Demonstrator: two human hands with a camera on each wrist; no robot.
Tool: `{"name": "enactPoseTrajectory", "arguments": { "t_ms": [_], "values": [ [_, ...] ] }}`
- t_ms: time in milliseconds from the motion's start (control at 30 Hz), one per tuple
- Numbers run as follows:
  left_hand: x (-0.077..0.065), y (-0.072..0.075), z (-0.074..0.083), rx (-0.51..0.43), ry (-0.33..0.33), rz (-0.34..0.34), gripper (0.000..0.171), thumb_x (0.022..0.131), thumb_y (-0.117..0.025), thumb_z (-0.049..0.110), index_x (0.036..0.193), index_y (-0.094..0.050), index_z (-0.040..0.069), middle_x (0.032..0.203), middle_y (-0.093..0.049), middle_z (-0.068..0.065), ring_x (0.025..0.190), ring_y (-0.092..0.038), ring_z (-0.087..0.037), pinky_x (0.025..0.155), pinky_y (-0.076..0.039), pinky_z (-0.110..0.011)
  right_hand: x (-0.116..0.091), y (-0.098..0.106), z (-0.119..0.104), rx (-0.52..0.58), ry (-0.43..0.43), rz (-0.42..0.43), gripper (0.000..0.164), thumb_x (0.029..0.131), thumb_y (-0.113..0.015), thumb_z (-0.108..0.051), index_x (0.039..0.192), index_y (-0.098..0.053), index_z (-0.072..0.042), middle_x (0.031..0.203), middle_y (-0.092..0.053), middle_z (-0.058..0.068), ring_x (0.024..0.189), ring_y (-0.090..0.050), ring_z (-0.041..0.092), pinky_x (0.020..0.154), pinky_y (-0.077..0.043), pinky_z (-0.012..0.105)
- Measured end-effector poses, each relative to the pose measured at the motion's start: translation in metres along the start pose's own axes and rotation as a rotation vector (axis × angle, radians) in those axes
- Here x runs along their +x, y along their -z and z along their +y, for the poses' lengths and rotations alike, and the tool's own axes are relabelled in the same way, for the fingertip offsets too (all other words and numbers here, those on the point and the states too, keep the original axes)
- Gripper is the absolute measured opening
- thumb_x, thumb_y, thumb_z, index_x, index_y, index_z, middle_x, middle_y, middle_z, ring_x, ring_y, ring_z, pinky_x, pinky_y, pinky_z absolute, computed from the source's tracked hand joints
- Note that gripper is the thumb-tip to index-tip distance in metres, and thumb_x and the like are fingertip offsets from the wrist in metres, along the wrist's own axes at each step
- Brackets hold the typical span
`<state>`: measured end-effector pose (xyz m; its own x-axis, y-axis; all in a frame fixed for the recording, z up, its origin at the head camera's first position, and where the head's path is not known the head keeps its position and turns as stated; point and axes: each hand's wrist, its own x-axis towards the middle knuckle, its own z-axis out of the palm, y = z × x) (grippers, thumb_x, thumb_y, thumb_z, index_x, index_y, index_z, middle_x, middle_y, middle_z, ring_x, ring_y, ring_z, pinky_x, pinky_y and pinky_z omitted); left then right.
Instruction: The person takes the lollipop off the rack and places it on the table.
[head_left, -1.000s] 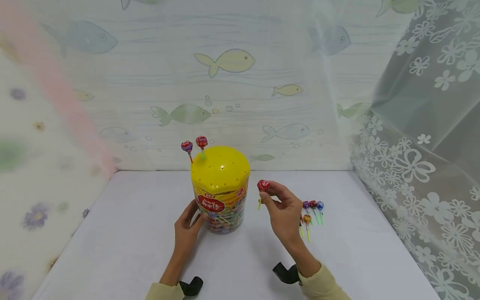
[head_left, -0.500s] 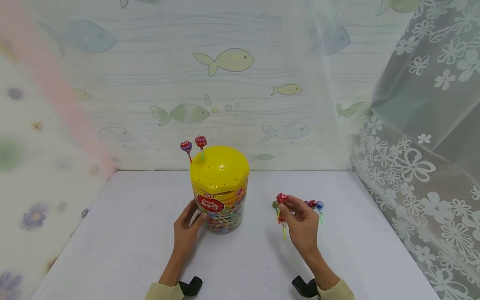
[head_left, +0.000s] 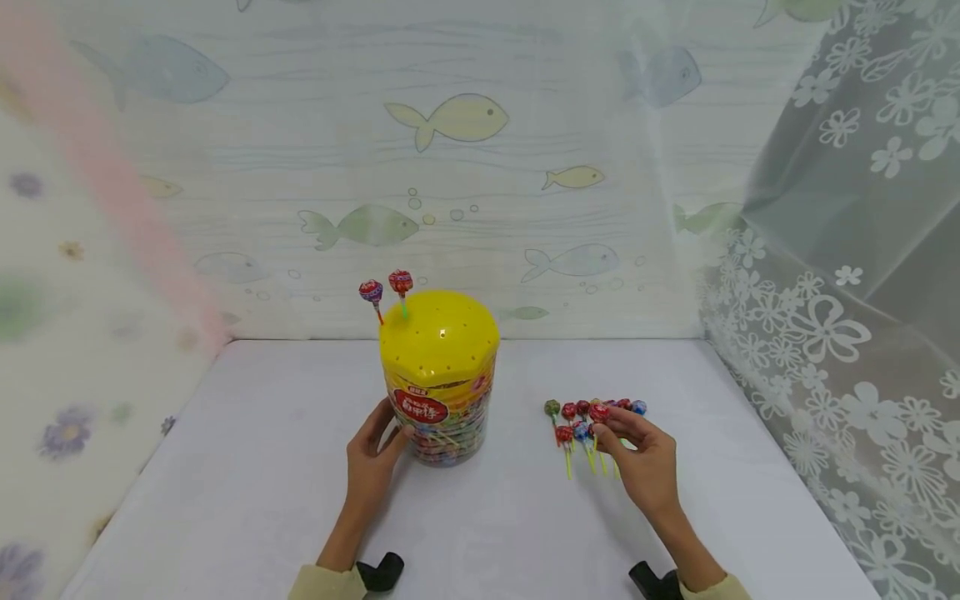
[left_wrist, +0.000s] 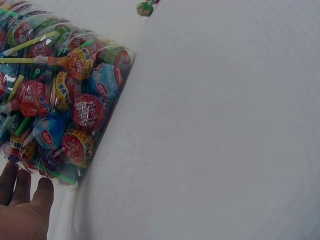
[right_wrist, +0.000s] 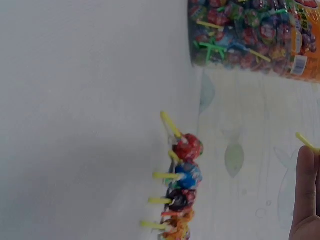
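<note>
A clear jar of wrapped lollipops (head_left: pixel 450 442) with a holed yellow lid (head_left: pixel 442 333) stands upright on the table. My left hand (head_left: pixel 372 458) rests against its lower left side, thumb toward the front. In the left wrist view, its fingertips (left_wrist: pixel 42 192) touch the jar wall. Two lollipops (head_left: pixel 401 282) stand in the lid's back left edge. My right hand (head_left: pixel 647 467) pinches a red lollipop (head_left: pixel 598 412) over the lollipops lying on the table, such as the green one (head_left: pixel 552 407). In the right wrist view, only its yellow stick (right_wrist: pixel 302 139) shows, by the fingers.
Lollipops lie in rows at the right of the white table (head_left: pixel 480 533), among them a blue one (right_wrist: pixel 189 176). A fish-patterned curtain (head_left: pixel 465 192) hangs behind the table's back edge. A flowered sheer curtain (head_left: pixel 847 333) borders the right side.
My right hand has moved right and slightly down with the red lollipop, from near the jar to over the lollipops on the table. My left hand stays at the jar.
</note>
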<state>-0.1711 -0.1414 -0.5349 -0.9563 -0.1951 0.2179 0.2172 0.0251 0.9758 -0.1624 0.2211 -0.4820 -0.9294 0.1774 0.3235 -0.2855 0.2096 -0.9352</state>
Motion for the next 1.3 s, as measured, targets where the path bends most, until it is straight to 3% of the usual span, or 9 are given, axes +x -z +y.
{"name": "enactPoseTrajectory", "arguments": {
  "t_ms": [167, 367, 467, 667, 900, 1067, 1300],
  "values": [
    [0.001, 0.001, -0.001, 0.012, -0.01, 0.005, 0.061, 0.097, -0.07, 0.011, 0.153, -0.046, 0.011, 0.155, -0.048, -0.008, 0.142, -0.045, -0.011, 0.114, -0.042, -0.03, 0.001, 0.015, 0.008, -0.06, -0.047, 0.006, 0.028, 0.09, -0.073, 0.004, 0.117, -0.068, 0.011, 0.091, -0.074, 0.0, 0.08, -0.072, 0.004, 0.068, -0.064, 0.026],
    [0.001, 0.002, -0.001, 0.015, -0.002, 0.003, 0.06, 0.097, -0.07, 0.011, 0.153, -0.046, 0.01, 0.156, -0.047, -0.008, 0.142, -0.044, -0.012, 0.111, -0.043, -0.026, 0.004, 0.031, 0.02, -0.134, -0.097, -0.005, 0.028, 0.092, -0.072, 0.001, 0.118, -0.069, 0.009, 0.098, -0.074, 0.022, 0.081, -0.073, 0.008, 0.067, -0.064, 0.024],
    [0.0, 0.002, -0.001, 0.016, 0.004, 0.003, 0.06, 0.097, -0.069, 0.011, 0.153, -0.046, 0.011, 0.156, -0.047, -0.006, 0.142, -0.044, -0.012, 0.111, -0.043, -0.026, 0.006, 0.037, 0.025, -0.198, -0.144, -0.023, 0.027, 0.093, -0.071, -0.001, 0.118, -0.068, 0.009, 0.1, -0.073, 0.027, 0.079, -0.074, 0.012, 0.066, -0.063, 0.022],
    [0.001, 0.001, 0.0, 0.026, 0.005, 0.002, 0.061, 0.097, -0.069, 0.011, 0.153, -0.045, 0.01, 0.156, -0.047, -0.007, 0.143, -0.043, -0.014, 0.113, -0.042, -0.027, 0.014, 0.046, 0.035, -0.282, -0.291, -0.075, 0.031, 0.096, -0.069, -0.006, 0.122, -0.065, 0.01, 0.104, -0.074, 0.025, 0.082, -0.076, 0.021, 0.068, -0.063, 0.022],
    [0.001, 0.0, 0.0, 0.018, 0.012, 0.001, 0.062, 0.097, -0.071, 0.012, 0.153, -0.046, 0.011, 0.155, -0.049, -0.006, 0.142, -0.045, -0.011, 0.113, -0.042, -0.026, 0.021, 0.053, 0.043, -0.386, -0.41, -0.12, 0.035, 0.096, -0.07, -0.012, 0.122, -0.064, 0.011, 0.101, -0.075, 0.022, 0.075, -0.073, 0.016, 0.064, -0.063, 0.023],
    [0.001, 0.0, 0.0, 0.023, 0.025, -0.001, 0.062, 0.097, -0.07, 0.014, 0.153, -0.045, 0.012, 0.155, -0.049, -0.004, 0.143, -0.044, -0.013, 0.111, -0.043, -0.021, 0.025, 0.055, 0.046, -0.498, -0.437, -0.17, 0.038, 0.093, -0.074, -0.016, 0.117, -0.066, 0.013, 0.086, -0.075, 0.016, 0.065, -0.069, 0.014, 0.055, -0.057, 0.023],
    [0.0, 0.001, 0.001, 0.022, 0.036, -0.006, 0.062, 0.097, -0.07, 0.015, 0.153, -0.045, 0.014, 0.154, -0.049, 0.001, 0.144, -0.044, -0.015, 0.111, -0.043, -0.018, 0.031, 0.053, 0.046, -0.529, -0.43, -0.192, 0.036, 0.091, -0.074, -0.013, 0.112, -0.066, 0.015, 0.076, -0.073, 0.01, 0.059, -0.067, 0.013, 0.052, -0.054, 0.023]
  ]
}}
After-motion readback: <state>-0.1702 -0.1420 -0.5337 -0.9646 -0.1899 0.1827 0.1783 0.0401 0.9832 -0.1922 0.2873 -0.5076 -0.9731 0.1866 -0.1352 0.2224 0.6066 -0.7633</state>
